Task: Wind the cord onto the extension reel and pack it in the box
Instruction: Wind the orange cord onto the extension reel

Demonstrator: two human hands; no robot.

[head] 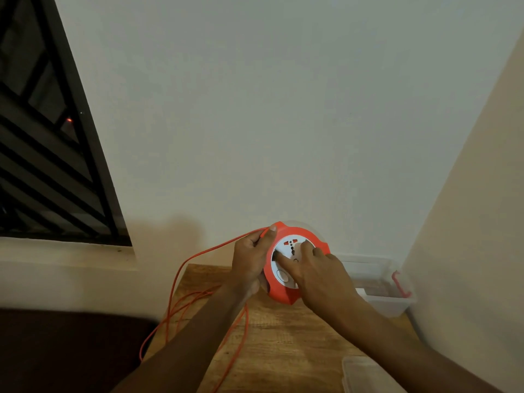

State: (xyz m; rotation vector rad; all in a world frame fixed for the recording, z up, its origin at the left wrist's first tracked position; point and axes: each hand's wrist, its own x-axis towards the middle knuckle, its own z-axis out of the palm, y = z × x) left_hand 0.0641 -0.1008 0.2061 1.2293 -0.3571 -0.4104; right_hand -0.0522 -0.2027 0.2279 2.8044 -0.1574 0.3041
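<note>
I hold an orange extension reel (283, 290) with a white socket face above the wooden table (283, 336), its face turned toward me. My left hand (252, 262) grips the reel's left rim, thumb pressing the orange cord (181, 268) against the top edge. My right hand (317, 270) lies over the white face, fingers on its centre. The cord runs left from the reel, loops down over the table's left edge and trails back under my left forearm. A clear plastic box (394, 302) with a red latch stands on the table at the right, behind the reel.
A clear plastic lid (365, 375) lies at the table's near right corner. White walls close in behind and on the right. A barred window (48, 154) fills the upper left, with a dark surface (62, 350) below it beside the table.
</note>
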